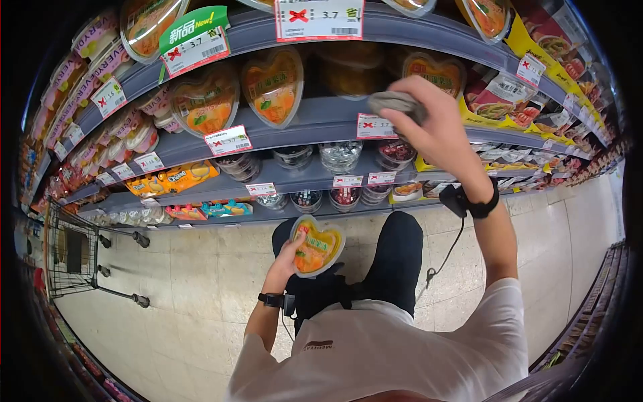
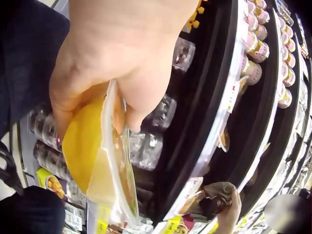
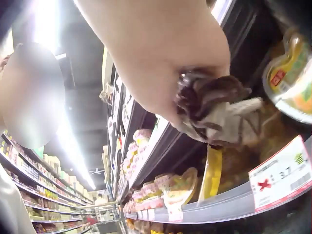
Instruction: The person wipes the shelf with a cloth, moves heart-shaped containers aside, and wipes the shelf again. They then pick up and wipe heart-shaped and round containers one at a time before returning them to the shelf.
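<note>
My left hand (image 1: 284,260) grips a heart-shaped fruit jelly cup (image 1: 319,254) by its edge, low over my lap with the printed lid facing up. In the left wrist view the jelly cup (image 2: 84,146) appears edge-on, its yellow body between thumb and fingers. Up at the shelf, my right hand (image 1: 434,110) holds a crumpled grey cloth (image 1: 395,105) in front of the shelf edge. The bunched cloth (image 3: 219,112) hides most of the right fingers. Matching heart-shaped jelly cups (image 1: 273,87) stand upright on that shelf, with others further back in shadow.
Price tags (image 1: 228,140) line the shelf edges (image 1: 301,137). Lower shelves hold round clear tubs (image 1: 340,157); bagged snacks (image 1: 502,97) stand to the right. A shopping cart (image 1: 70,248) is on the tiled floor (image 1: 194,268) at left. Pink-lidded cups (image 1: 100,57) fill the left shelves.
</note>
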The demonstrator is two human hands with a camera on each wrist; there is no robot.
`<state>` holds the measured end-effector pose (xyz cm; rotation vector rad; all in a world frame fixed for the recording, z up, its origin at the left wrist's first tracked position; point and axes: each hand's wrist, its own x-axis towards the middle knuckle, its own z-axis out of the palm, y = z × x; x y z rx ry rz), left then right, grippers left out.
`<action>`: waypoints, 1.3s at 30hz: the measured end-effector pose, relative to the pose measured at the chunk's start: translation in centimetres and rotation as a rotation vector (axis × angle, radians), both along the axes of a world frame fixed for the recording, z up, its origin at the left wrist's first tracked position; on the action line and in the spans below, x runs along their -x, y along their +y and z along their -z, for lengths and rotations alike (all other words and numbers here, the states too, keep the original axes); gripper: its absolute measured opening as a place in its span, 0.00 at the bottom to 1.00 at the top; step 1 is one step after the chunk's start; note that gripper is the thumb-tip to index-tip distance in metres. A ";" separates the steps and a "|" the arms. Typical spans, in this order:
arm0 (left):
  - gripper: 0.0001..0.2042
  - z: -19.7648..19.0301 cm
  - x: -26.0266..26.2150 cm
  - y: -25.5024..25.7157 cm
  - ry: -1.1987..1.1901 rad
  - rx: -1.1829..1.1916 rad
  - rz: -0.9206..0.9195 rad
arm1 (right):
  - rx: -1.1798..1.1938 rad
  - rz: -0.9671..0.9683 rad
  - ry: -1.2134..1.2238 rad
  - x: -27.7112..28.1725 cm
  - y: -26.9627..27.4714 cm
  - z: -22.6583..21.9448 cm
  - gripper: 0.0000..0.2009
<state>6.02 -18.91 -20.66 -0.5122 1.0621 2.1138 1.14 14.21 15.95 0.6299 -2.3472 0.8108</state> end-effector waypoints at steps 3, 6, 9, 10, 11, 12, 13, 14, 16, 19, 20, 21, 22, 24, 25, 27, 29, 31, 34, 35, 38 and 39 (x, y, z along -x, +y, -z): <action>0.22 2.9 0.2 -1.4 -0.038 -0.030 0.063 | -0.237 -0.016 -0.155 5.7 -2.3 0.6 0.14; 0.21 5.7 0.8 -1.6 -0.056 -0.009 0.084 | -0.143 0.023 -0.367 10.6 -4.7 2.1 0.16; 0.24 6.4 1.1 -1.6 0.010 0.057 0.224 | -0.244 0.007 -0.419 13.1 -5.8 3.1 0.15; 0.24 6.6 1.1 -1.7 -0.001 0.048 0.226 | -0.250 0.009 -0.432 13.6 -5.4 4.0 0.15; 0.24 6.7 1.3 -1.8 0.019 0.055 0.252 | -0.390 -0.098 -0.369 14.1 -4.7 5.1 0.15; 0.24 6.6 1.5 -1.9 0.040 0.064 0.278 | -0.526 -0.206 -0.303 14.5 -4.3 5.7 0.16; 0.24 6.4 1.6 -2.0 0.034 0.061 0.281 | -0.549 -0.174 -0.497 13.5 -5.2 3.4 0.15; 0.24 6.2 1.6 -2.1 0.033 0.061 0.270 | -0.548 -0.171 -0.503 13.1 -5.5 2.3 0.15; 0.24 5.7 2.1 -2.0 0.030 0.060 0.261 | -0.606 -0.217 -0.608 12.8 -5.1 1.2 0.15; 0.22 5.2 2.6 -2.7 -0.094 0.054 0.302 | -0.549 -0.212 -0.527 12.3 -4.5 2.2 0.15; 0.21 5.2 2.9 -2.7 -0.078 0.057 0.302 | -0.547 -0.187 -0.550 12.1 -4.4 2.0 0.15; 0.20 5.1 3.0 -2.7 -0.066 0.063 0.302 | -0.536 -0.178 -0.558 11.7 -4.1 2.4 0.15; 0.20 5.0 2.7 -3.1 -0.079 0.073 0.316 | -0.578 -0.183 -0.525 11.3 -3.9 3.0 0.18; 0.19 4.6 2.9 -4.0 -0.048 0.082 0.306 | -0.607 -0.186 -0.491 10.7 -4.0 3.5 0.21; 0.19 4.6 2.7 -4.4 -0.056 0.094 0.313 | -0.653 -0.151 -0.514 10.4 -4.5 3.6 0.23; 0.19 4.6 2.3 -4.8 -0.103 0.065 0.201 | -0.755 -0.193 -0.518 12.0 -5.2 4.1 0.30; 0.18 5.2 2.2 -4.9 -0.099 0.041 0.180 | -0.719 -0.216 -0.579 13.1 -7.0 3.7 0.31; 0.18 5.3 2.4 -4.4 -0.084 0.018 0.128 | -0.681 -0.253 -0.663 12.9 -7.2 2.8 0.33; 0.18 5.7 2.6 -3.6 -0.086 0.038 0.113 | -0.730 -0.324 -0.516 11.8 -4.2 3.7 0.33; 0.18 5.7 2.7 -3.5 -0.092 0.032 0.107 | -0.697 -0.335 -0.588 11.1 -3.3 3.1 0.35; 0.17 5.6 2.9 -3.3 -0.070 0.047 0.133 | -0.693 -0.330 -0.619 11.1 -2.4 2.9 0.39; 0.17 5.8 2.8 -3.4 -0.056 0.038 0.125 | -0.690 -0.345 -0.620 11.6 -3.0 3.4 0.39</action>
